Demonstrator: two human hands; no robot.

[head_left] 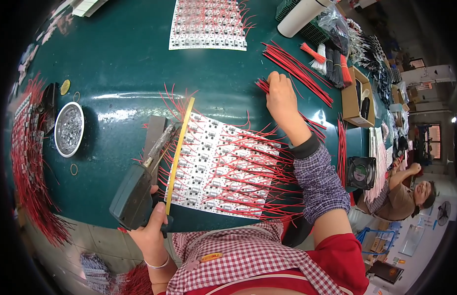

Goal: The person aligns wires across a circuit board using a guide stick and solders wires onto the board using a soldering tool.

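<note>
Table [125,59]: dark green. Panel [207,147]: white, dotted grey and black. Wires [297,73]: red. Strip [178,147]: yellow. Gun [132,191]: dark grey. Bowl [66,154]: white. Box [352,101]: brown. Fan [361,173]: black. Apron [233,258]: red-and-white gingham, 1 orange-yellow patch [211,257]. Oversleeve [321,182]: purple-grey check, black cuff [306,147]. Shirt [344,265]: red.

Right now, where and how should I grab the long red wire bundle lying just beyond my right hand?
Probably across its middle, from above: the red wire bundle lies on the green table, its long thin wires side by side, so a crosswise pinch should gather them. Your right hand seems to pinch other red wires, so perhaps free it first.
</note>
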